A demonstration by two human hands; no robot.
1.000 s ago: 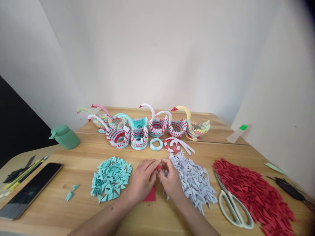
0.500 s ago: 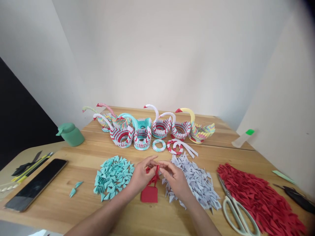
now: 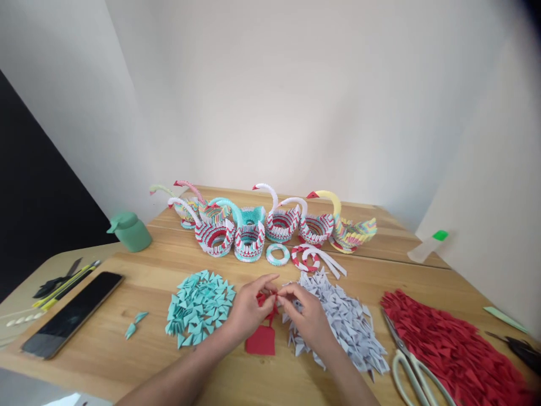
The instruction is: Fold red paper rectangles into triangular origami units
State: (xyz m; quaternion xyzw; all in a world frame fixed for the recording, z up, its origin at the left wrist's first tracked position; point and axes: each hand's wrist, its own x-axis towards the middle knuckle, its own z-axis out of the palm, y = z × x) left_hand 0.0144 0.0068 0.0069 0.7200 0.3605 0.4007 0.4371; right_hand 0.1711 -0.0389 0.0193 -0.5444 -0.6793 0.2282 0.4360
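My left hand [image 3: 249,307] and my right hand [image 3: 305,313] meet above the table, fingertips pinched together on a small red paper piece [image 3: 274,301]. Its exact shape is mostly hidden by the fingers. More red paper pieces [image 3: 262,299] show behind and below my left fingers. Just under the hands lies a stack of red paper rectangles [image 3: 261,341]. Left of my left hand spreads a pile of turquoise folded paper triangles [image 3: 200,307]. A pile of pale grey-white folded triangles [image 3: 349,324] lies beside and partly behind my right hand.
Several paper swans [image 3: 249,239] stand at the back, with paper rings [image 3: 278,255] and white strips [image 3: 327,259] before them. At right are scissors [image 3: 408,361] and red triangles [image 3: 448,344]. At left are a phone [image 3: 71,316], a green container [image 3: 129,231] and pens [image 3: 65,287].
The whole scene has shifted slightly right and down in view. Both hands keep pinching the red paper, my right fingertips now closer against it.
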